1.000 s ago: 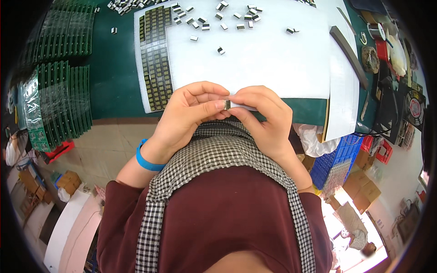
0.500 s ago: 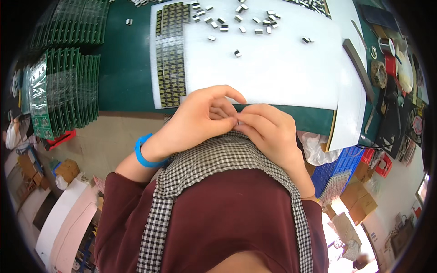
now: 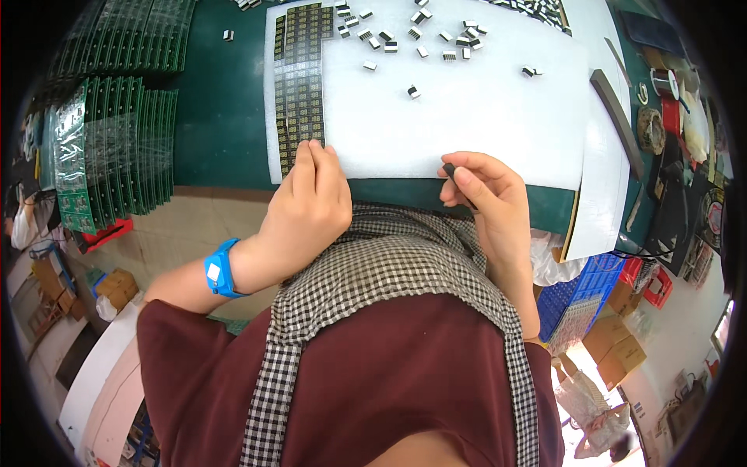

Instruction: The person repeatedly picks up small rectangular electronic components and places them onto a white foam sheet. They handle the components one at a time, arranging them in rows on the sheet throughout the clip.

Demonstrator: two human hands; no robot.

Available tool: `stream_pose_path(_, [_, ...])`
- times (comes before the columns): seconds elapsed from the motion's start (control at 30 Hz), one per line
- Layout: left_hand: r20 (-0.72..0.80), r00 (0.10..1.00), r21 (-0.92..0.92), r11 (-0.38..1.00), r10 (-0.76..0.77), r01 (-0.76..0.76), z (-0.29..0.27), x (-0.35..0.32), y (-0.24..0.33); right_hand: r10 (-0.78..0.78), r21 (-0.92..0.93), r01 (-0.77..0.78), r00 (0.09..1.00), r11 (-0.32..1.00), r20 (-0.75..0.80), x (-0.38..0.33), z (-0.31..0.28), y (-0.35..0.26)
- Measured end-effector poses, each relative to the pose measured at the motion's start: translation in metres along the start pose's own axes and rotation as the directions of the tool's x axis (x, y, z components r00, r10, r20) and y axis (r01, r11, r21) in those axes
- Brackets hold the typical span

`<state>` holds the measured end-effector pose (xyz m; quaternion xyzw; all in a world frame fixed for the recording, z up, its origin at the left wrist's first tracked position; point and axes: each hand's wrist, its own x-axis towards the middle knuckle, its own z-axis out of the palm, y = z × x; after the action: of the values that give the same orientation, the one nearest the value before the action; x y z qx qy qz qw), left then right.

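My right hand (image 3: 494,191) pinches a small dark block, seemingly a display module (image 3: 449,169), between thumb and fingers just past the table's near edge. My left hand (image 3: 310,194) reaches over the near end of several tight rows of black-faced digit display modules (image 3: 299,93). Its fingers are pressed together with their tips at the rows; the thumb and anything under the fingertips are hidden. The rows lie along the left side of a white foam sheet (image 3: 451,117). Loose modules with white sides (image 3: 391,47) are scattered on the sheet's far part, one (image 3: 413,92) lying nearer.
Green circuit boards (image 3: 117,148) stand in wrapped stacks at the left of the green table (image 3: 218,117). A dark bar (image 3: 615,121) lies on a white board at the right. Below that are a blue crate (image 3: 580,292) and cardboard boxes (image 3: 615,346).
My hands, together at the table edge before, have parted. The left has moved forward and left to the rows; the right has shifted right and turned, showing the dark block.
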<state>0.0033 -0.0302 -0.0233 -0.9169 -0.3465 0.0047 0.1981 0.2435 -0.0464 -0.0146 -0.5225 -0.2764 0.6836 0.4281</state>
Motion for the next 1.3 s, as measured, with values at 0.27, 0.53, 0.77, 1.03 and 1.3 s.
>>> stream_pose_path(0.27, [-0.039,0.965,-0.763,0.632,-0.258,0.138,-0.004,0.019,-0.044,-0.293,-0.198,0.282,0.955,0.939,-0.032,0.000,-0.001,0.006])
stream_pose_path(0.53, [0.642,0.767,-0.343,-0.892,0.006,0.295,-0.003,0.046,0.009,-0.718,-0.582,0.651,0.678,0.487,0.158,0.007,0.016,0.010])
stream_pose_path(0.77, [0.638,0.769,-0.276,-0.919,0.045,0.283,-0.002,0.048,0.013,-0.678,-0.541,0.617,0.726,0.571,0.112,0.006,0.017,0.014])
stream_pose_path(1.03, [0.594,0.802,-0.638,-0.642,-0.059,0.425,-0.014,0.056,0.013,-0.673,-0.755,0.633,0.634,0.170,0.380,0.004,0.013,0.008])
stream_pose_path(1.3, [-0.036,0.928,-0.830,0.528,-0.370,0.178,-0.006,0.055,-0.015,-0.142,-0.029,0.142,0.989,0.989,-0.026,-0.001,0.001,0.006])
